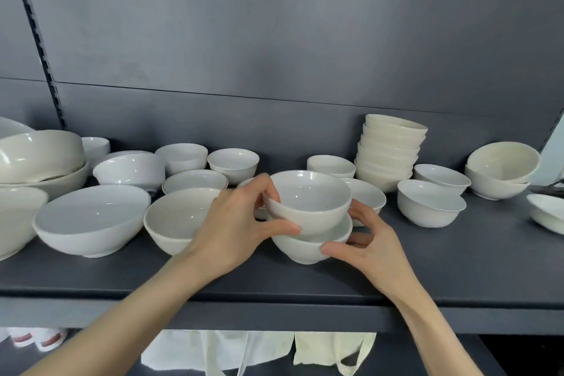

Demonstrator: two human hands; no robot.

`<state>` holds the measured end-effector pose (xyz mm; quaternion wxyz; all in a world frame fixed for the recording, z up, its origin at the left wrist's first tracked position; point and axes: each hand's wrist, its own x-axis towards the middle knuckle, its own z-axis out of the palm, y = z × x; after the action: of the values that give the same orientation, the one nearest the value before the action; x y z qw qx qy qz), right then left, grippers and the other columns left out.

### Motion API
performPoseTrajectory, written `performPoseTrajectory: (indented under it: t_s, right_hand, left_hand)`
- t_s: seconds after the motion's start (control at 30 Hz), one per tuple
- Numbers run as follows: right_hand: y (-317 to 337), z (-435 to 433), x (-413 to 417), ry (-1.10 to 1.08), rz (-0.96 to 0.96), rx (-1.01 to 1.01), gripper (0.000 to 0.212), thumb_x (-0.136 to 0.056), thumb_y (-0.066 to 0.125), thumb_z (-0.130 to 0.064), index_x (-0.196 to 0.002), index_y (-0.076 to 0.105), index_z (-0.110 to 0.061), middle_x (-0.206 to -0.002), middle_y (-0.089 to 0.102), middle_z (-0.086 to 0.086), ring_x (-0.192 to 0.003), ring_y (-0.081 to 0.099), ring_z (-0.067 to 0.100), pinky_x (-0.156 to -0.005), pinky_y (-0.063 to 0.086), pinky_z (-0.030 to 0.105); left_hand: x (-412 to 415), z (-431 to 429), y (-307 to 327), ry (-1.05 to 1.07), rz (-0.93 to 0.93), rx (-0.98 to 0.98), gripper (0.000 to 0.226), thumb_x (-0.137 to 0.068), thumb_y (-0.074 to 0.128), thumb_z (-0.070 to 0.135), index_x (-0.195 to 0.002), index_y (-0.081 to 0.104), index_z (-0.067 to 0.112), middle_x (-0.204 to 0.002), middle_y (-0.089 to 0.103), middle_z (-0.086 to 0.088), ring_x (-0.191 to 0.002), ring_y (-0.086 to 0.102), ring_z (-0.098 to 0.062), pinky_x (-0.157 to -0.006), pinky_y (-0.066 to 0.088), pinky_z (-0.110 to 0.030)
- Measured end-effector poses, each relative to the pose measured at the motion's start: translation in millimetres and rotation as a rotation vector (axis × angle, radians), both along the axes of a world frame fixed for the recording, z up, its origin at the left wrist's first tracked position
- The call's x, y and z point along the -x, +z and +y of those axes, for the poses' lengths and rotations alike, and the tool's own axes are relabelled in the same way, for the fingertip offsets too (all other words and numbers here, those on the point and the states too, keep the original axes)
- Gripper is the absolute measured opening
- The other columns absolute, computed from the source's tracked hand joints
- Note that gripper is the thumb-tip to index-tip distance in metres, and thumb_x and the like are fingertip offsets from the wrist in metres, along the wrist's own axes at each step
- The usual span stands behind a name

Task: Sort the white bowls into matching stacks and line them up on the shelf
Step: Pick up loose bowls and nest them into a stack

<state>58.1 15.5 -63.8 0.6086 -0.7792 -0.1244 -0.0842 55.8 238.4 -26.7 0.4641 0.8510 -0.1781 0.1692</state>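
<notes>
Two nested: top bowl [308,201] in lower bowl [305,249], shelf [457,253], 12 o'clock.
Left hand [235,223]: grips top bowl's rim.
Right hand [372,241]: cups lower bowl.
Handling: I'd say slick, chippable; grip walls.

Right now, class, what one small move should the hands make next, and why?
Probably lower the upper bowl fully into the lower bowl: the left hand grips it sitting high, seemingly not fully nested, while the right hand holds the similar-looking lower bowl on the shelf.
</notes>
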Motion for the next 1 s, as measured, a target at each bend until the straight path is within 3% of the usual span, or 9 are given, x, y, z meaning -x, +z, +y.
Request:
performPoseTrajectory:
  t_s: [0.2, 0.4, 0.53, 0.67, 0.77, 0.87, 0.93, 1.0]
  right_hand:
    - [1.4, -0.2, 1.2, 0.059, 0.002, -0.011, 0.087, -0.051, 0.088, -0.023, -0.13, 0.052, -0.029, -0.115, 0.066, -0.011, -0.092, 0.071, 0.009, -0.07, 0.053, 0.016]
    - [0.1, -1.7, -0.5, 0.082, 0.023, -0.015, 0.081, -0.05, 0.088, -0.017, -0.124, 0.057, -0.029, -0.11, 0.07, -0.009, -0.093, 0.071, 0.011, -0.072, 0.053, 0.017]
    - [-0.3, -1.9, -0.3, 0.073, 0.02, -0.005, 0.077, -0.054, 0.089, -0.008, -0.122, 0.058, -0.027, -0.105, 0.071, -0.014, -0.092, 0.071, 0.011, -0.072, 0.053, 0.015]
    - [0.7, -1.2, -0.3, 0.062, 0.022, -0.004, 0.075, -0.055, 0.089, -0.007, -0.12, 0.059, -0.028, -0.102, 0.071, -0.017, -0.09, 0.071, 0.009, -0.07, 0.052, 0.013]
    - [0.6, -0.9, -0.3, 0.057, 0.022, -0.006, 0.074, -0.056, 0.089, -0.004, -0.12, 0.059, -0.027, -0.104, 0.071, -0.014, -0.09, 0.071, 0.009, -0.07, 0.052, 0.013]
    - [0.2, -1.6, 0.1, 0.059, 0.018, -0.011, 0.072, -0.059, 0.088, -0.003, -0.118, 0.058, -0.03, -0.103, 0.071, -0.014, -0.09, 0.071, 0.008, -0.07, 0.052, 0.013]
    - [0.3, -1.3, 0.4, 0.061, 0.012, -0.003, 0.071, -0.059, 0.089, -0.006, -0.117, 0.058, -0.033, -0.102, 0.07, -0.02, -0.092, 0.07, 0.007, -0.072, 0.052, 0.014]
    - [0.5, -1.3, 0.3, 0.065, 0.01, 0.0, 0.069, -0.061, 0.087, -0.006, -0.115, 0.057, -0.036, -0.102, 0.069, -0.024, -0.094, 0.069, 0.006, -0.074, 0.053, 0.015]
  left_hand:
    - [2.8, -5.3, -15.4, 0.025, 0.055, -0.002, 0.051, -0.051, 0.07, 0.065, -0.079, 0.047, 0.029, -0.078, 0.067, 0.0, -0.087, 0.062, -0.027, -0.081, 0.053, -0.048]
    - [3.8, -6.7, -17.7, -0.015, 0.083, 0.046, 0.052, -0.053, 0.072, 0.062, -0.083, 0.049, 0.027, -0.084, 0.068, -0.004, -0.09, 0.062, -0.028, -0.083, 0.052, -0.05]
    - [5.3, -7.2, -20.8, -0.015, 0.098, 0.095, 0.046, -0.055, 0.074, 0.055, -0.086, 0.053, 0.028, -0.091, 0.069, -0.006, -0.095, 0.064, -0.027, -0.088, 0.053, -0.047]
    - [8.2, -7.0, -23.8, -0.024, 0.101, 0.124, 0.028, -0.07, 0.082, 0.032, -0.086, 0.06, 0.023, -0.094, 0.068, -0.008, -0.097, 0.063, -0.026, -0.087, 0.054, -0.025]
    - [9.3, -6.6, -23.4, -0.021, 0.095, 0.134, 0.027, -0.071, 0.082, 0.03, -0.086, 0.06, 0.024, -0.093, 0.068, -0.006, -0.097, 0.063, -0.025, -0.087, 0.054, -0.029]
    - [13.6, -8.0, -22.5, -0.017, 0.106, 0.132, 0.036, -0.071, 0.081, 0.034, -0.097, 0.056, 0.034, -0.102, 0.066, 0.006, -0.101, 0.061, -0.008, -0.089, 0.053, -0.032]
    - [19.9, -12.2, -22.3, -0.049, 0.14, 0.201, 0.052, -0.073, 0.081, 0.023, -0.108, 0.047, 0.04, -0.111, 0.059, 0.018, -0.103, 0.056, 0.01, -0.088, 0.054, -0.021]
    - [22.9, -16.0, -23.9, -0.058, 0.183, 0.283, 0.066, -0.073, 0.081, 0.016, -0.116, 0.038, 0.04, -0.111, 0.05, 0.03, -0.104, 0.052, 0.015, -0.089, 0.05, -0.013]
